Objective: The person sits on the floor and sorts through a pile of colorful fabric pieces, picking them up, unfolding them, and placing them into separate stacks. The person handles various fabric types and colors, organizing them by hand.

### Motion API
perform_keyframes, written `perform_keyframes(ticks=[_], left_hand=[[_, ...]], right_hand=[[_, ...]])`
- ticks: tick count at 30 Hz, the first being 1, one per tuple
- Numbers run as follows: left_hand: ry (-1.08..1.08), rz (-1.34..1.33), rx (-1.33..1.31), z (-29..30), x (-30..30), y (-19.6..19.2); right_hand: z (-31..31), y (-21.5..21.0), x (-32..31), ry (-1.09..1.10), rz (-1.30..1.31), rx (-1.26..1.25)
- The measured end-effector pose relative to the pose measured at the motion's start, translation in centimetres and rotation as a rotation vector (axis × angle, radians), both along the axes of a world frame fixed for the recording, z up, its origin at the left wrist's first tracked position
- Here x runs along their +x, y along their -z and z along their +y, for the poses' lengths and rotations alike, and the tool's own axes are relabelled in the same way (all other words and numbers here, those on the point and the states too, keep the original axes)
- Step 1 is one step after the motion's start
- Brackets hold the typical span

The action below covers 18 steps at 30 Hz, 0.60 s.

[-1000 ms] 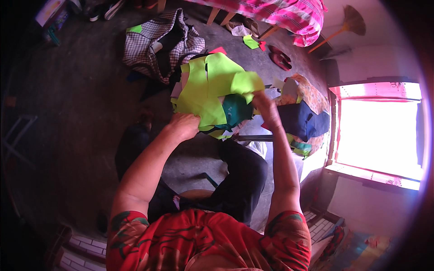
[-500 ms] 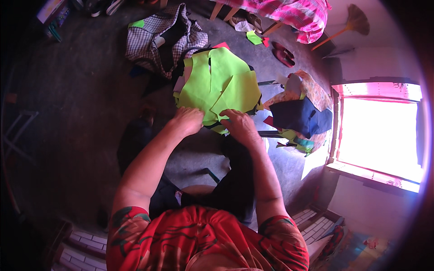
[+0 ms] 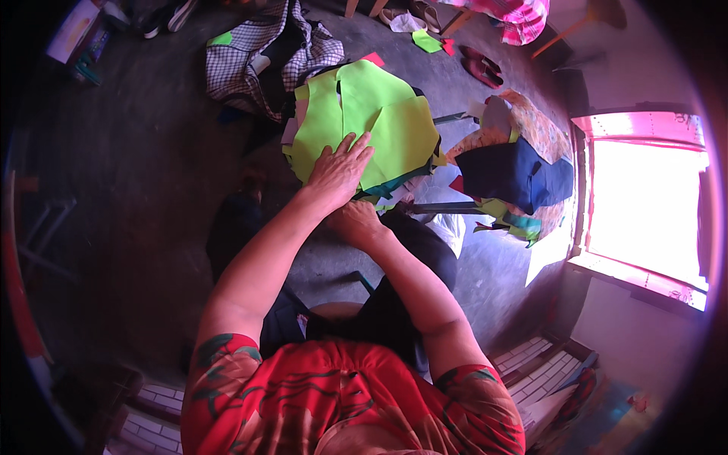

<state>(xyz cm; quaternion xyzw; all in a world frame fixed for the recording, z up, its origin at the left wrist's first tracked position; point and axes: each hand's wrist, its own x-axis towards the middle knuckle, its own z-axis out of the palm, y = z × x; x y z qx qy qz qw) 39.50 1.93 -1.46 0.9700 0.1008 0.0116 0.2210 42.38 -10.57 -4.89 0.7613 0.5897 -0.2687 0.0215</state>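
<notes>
A heap of lime-green fabric pieces (image 3: pixel 402 144) lies before me, with darker scraps showing under its edges. My left hand (image 3: pixel 339 168) rests flat across the near left part of the top piece, its fingers stretched out. Close below it, my right hand (image 3: pixel 356 220) is at the heap's near edge with its fingers curled inward. The left hand and the cloth partly cover those fingertips, so what they grip cannot be made out.
A checked cloth bag (image 3: pixel 250 68) gapes on the floor beyond the heap at left. To the right, dark blue fabric (image 3: pixel 508 174) and other scraps cover a second support beside the bright window (image 3: pixel 644 205). Dark red shoes (image 3: pixel 481 68) and a green scrap (image 3: pixel 426 41) lie farther off.
My left hand has moved from the near edge up onto the cloth and flattened. My right hand has moved left and nearer, below the left hand. The whole view has shifted slightly.
</notes>
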Motion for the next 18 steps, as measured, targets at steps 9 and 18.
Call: perform_keyframes(ticks=[9,18], left_hand=[[0.008,0.199,-0.003,-0.8,1.4,1.2],[0.025,0.21,-0.036,-0.6,1.1,-0.1]], right_hand=[[0.1,-2.1,0.5,0.031,0.089,-0.041],[-0.4,-3.7,1.5,-0.012,0.066,-0.062]])
